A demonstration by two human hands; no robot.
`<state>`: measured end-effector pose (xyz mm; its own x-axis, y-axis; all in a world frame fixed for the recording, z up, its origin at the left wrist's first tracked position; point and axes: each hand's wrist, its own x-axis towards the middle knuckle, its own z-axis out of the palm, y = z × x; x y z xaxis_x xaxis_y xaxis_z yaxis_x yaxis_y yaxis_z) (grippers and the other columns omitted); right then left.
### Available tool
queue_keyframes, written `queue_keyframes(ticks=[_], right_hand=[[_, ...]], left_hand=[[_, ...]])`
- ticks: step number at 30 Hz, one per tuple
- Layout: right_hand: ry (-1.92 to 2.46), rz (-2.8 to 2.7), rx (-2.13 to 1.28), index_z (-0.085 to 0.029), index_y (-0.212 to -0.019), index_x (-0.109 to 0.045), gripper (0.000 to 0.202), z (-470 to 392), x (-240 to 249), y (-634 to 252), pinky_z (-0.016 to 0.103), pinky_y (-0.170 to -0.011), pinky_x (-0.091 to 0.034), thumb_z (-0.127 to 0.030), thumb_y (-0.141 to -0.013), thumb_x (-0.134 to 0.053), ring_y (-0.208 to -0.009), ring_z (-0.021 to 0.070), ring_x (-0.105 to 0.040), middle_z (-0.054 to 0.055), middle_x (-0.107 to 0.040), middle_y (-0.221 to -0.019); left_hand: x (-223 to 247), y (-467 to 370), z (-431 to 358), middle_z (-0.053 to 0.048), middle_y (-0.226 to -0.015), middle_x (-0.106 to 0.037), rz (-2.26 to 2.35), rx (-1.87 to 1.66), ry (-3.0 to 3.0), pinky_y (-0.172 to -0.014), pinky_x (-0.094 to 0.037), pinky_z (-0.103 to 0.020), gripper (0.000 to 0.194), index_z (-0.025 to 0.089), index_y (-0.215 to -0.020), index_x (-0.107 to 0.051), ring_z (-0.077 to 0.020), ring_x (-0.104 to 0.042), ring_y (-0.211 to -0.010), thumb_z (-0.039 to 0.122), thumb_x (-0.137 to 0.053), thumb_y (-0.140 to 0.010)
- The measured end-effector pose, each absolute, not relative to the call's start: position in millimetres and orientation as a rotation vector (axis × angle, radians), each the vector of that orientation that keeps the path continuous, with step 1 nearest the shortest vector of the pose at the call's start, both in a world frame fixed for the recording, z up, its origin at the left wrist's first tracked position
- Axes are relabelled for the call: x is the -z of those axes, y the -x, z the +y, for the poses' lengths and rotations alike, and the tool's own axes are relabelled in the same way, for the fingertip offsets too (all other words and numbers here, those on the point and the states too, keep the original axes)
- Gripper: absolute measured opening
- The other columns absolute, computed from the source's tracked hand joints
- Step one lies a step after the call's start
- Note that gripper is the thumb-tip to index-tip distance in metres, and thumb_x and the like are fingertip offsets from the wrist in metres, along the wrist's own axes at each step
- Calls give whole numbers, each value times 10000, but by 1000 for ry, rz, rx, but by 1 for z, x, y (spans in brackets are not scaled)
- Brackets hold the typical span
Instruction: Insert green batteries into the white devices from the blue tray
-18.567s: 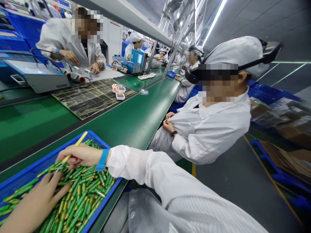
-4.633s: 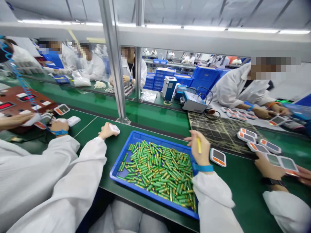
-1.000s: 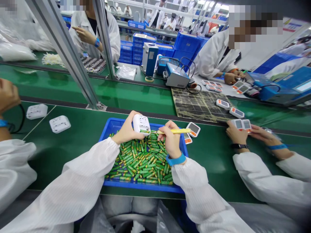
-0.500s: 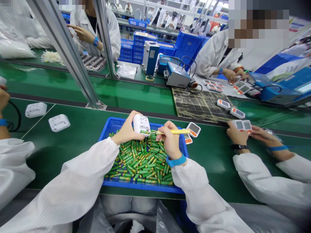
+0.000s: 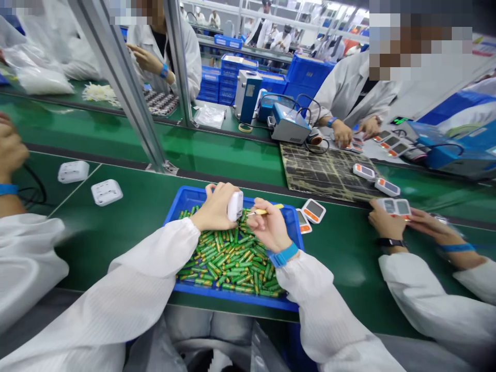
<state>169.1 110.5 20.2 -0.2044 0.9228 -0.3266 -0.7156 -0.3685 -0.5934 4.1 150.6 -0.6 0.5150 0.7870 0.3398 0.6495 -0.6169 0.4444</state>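
Observation:
My left hand [image 5: 215, 207] is closed around a small white plastic device [image 5: 235, 206], turned nearly edge-on so that its back is hidden from view. Just right of it, my right hand [image 5: 270, 228] grips a slim yellow-handled tool [image 5: 261, 212] with a thin tip pointing at the device; a small gap shows between them. Both hands are above a blue tray [image 5: 236, 297] heaped with green and gold batteries [image 5: 236, 258]. By the tray's right side lie two white-and-orange devices with grey screens, one of them the nearer device [image 5: 313, 211].
Two white devices lie face down on the green bench at left, including the nearer one [image 5: 107, 192]. A metal post [image 5: 143, 124] rises beyond them. Co-workers' hands are at both sides; the right one's hand [image 5: 387, 225] holds devices. A dark mat [image 5: 321, 170] lies across the bench.
My left hand has rotated the white device from back-showing to edge-on. My right hand has tilted the yellow tool, so its handle looks shorter. The view has shifted slightly.

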Motion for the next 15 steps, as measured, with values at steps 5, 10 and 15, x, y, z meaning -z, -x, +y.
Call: queue_keyframes(ticks=[5,10,15], right_hand=[[815,-359,-1794,-219,-571,-270,367,116,-7,-181,148,-368,-268,-126,-739,-584,-329,38,-182,-118,-233,-346],[871,-543,-1611,-211,-577,-312,410,119,-8,-188,147,-396,-298,-206,-721,-696,-365,26,-221,-114,-324,-401],[1094,-821,-797,-224,-822,-544,301,123,-4,-237,208,-471,-428,-428,-742,-751,-433,71,-444,-78,-570,-603]], left_hand=[[-17,33,165,-59,-1226,-581,1712,-1124,-2253,-968,-295,-459,738,233,-1219,-472,-292,-504,-1156,323,-762,-546],[-11,116,177,-80,-1271,-544,2331,-1061,-1672,-1032,-324,-495,829,212,-1292,-395,-298,-495,-1226,479,-775,-606],[19,188,164,-119,-1221,-576,2398,-801,-1588,-1030,-274,-657,817,172,-1153,-499,-463,-414,-1282,663,-741,-546]])
